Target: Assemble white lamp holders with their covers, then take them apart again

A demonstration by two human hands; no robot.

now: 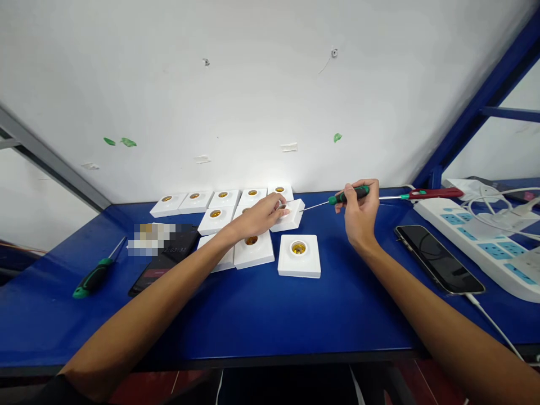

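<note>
My left hand (266, 215) grips a white square lamp holder (291, 218), which is turned askew at the right end of the middle row; its fingers partly cover the socket. In my right hand (358, 208) is a green and black screwdriver (349, 195). Its thin shaft points left, and the tip meets the right side of that lamp holder. Nearer to me lies a single lamp holder (298, 264) with a brass-coloured socket. Another one (254, 256) sits just below my left wrist, and several more (195, 203) stand in rows toward the wall.
A second screwdriver (93, 279) and a dark phone (164, 264) lie on the left. To the right are a charging phone (439, 259), a white power strip (485, 242) with cables and a red-handled tool (436, 193). A white wall (261, 101) closes off the back of the blue table (270, 326).
</note>
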